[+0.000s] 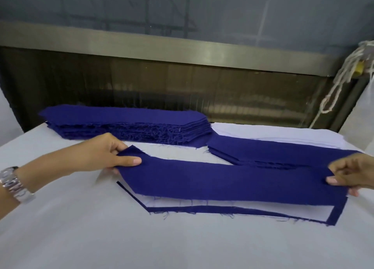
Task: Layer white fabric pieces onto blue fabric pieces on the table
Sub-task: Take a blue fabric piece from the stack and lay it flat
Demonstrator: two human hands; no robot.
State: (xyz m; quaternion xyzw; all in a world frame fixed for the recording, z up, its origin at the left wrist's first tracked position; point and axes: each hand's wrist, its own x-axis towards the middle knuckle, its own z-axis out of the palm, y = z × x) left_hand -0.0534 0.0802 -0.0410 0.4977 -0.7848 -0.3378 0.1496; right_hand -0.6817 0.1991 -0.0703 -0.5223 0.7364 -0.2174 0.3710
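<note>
Long blue strip (232, 181), ends lifted, hangs over a white piece (315, 211) lying on a blue piece (202, 210); behind, a tall blue stack (125, 123), a low blue stack (273, 153), a white stack (263, 134).

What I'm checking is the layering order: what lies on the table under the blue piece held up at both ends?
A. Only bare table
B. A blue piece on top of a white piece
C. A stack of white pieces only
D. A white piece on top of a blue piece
D: below the held blue piece, pinched by the left hand and right hand, a white piece lies on a bottom blue piece that borders it.
</note>
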